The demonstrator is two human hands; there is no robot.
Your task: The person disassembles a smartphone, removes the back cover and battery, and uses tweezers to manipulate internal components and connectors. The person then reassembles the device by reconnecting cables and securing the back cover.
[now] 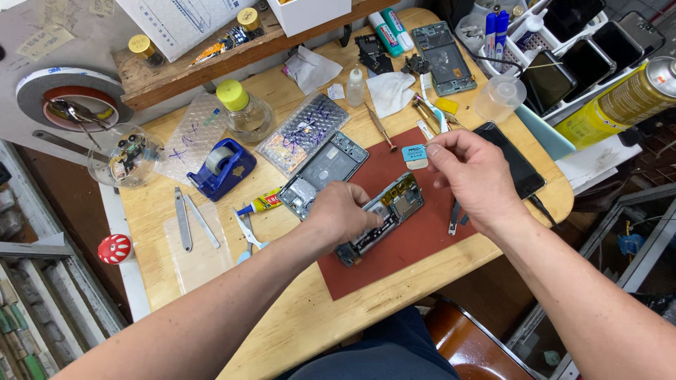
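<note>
Pinning the opened grey phone chassis (384, 217) with my left hand (343, 213), my right hand (470, 176) pinches a small blue-and-white tab (415, 155); a slip could tear it.

Two opened phones (384, 214) (324, 169), one tape dispenser (224, 167), two metal spudgers (183, 219) (203, 220).

wooden table (303, 309) carries red mat (415, 243), tape dispenser (224, 169), tweezers (183, 219).

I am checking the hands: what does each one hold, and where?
The left hand clasps the opened phone by its near side. What the right hand pinches cannot be told.
</note>
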